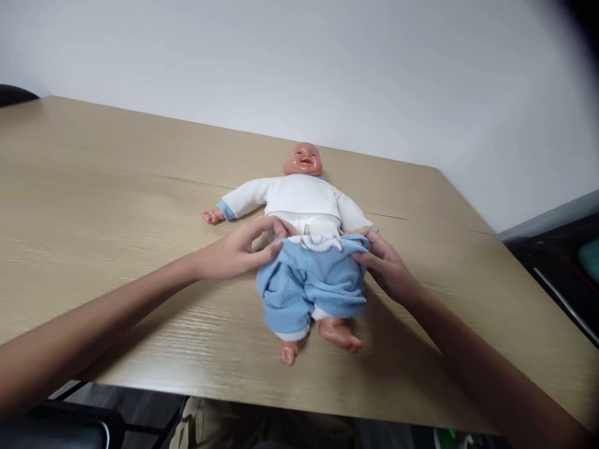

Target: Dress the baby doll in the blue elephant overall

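Note:
A baby doll (303, 161) lies on its back, head toward the wall and feet toward me. It wears a white long-sleeved top (302, 194) with blue cuffs, and light blue pants (309, 280) with white hems and a white motif at the waist. My left hand (238, 249) pinches the waistband on the left side, thumb outside and fingers partly hidden at the edge. At the opposite side of the waistband, my right hand (386, 265) is closed on the cloth. Between top and pants a strip of white material shows. Both doll feet stick out of the pant legs.
The doll rests on a light wood table (116, 249) that runs back to a white wall (281, 62). A black chair (70, 427) stands below the front edge at left. Dark objects (556, 262) stand beyond the right edge.

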`<state>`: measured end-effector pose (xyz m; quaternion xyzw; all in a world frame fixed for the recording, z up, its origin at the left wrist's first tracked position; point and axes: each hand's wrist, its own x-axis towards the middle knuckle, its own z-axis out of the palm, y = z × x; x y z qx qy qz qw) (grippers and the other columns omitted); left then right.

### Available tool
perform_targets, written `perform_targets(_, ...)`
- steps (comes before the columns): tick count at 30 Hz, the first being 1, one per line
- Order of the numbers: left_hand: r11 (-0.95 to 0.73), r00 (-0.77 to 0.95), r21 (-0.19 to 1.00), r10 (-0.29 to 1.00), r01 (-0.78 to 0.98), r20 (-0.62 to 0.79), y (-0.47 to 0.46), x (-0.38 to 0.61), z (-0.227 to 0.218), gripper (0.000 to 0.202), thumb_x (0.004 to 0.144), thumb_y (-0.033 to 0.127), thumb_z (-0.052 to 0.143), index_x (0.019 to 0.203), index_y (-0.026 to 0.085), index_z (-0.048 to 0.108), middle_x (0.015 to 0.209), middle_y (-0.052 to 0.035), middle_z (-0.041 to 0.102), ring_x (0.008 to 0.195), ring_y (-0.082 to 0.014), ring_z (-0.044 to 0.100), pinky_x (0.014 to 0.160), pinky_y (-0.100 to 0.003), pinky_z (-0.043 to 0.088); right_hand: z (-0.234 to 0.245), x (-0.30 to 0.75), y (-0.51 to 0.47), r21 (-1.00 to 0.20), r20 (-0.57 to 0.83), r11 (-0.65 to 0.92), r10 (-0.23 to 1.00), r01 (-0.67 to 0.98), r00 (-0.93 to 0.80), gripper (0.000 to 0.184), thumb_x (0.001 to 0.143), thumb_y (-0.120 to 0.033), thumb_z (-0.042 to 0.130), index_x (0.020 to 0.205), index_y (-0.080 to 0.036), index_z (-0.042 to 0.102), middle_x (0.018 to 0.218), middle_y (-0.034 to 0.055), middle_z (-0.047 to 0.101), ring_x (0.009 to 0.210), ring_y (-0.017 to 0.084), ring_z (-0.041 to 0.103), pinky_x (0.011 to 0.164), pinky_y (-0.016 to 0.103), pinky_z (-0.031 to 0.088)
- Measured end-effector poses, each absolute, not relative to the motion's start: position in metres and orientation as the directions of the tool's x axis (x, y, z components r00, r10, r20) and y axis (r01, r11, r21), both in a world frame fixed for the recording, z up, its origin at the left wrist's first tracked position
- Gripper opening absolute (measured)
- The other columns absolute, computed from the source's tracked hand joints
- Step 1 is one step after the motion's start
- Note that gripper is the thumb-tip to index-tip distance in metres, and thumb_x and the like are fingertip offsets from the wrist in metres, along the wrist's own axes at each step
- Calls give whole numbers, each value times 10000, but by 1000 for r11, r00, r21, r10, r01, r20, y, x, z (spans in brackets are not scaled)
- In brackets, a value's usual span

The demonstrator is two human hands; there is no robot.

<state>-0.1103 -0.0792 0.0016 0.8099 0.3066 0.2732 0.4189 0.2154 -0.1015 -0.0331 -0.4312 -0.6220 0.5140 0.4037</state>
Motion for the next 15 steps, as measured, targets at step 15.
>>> perform_targets(15,-76,515,981,857,179,-28,-87,-128,-45,307,1012,529,648,1033,224,611,990,-20,606,930,-211,570,827,-323,483,-51,166,-124,-951,-232,-254,963,-175,-133,500,935,-650,716,1318,-329,696,1313,60,756,1222,319,695,1114,501,550)
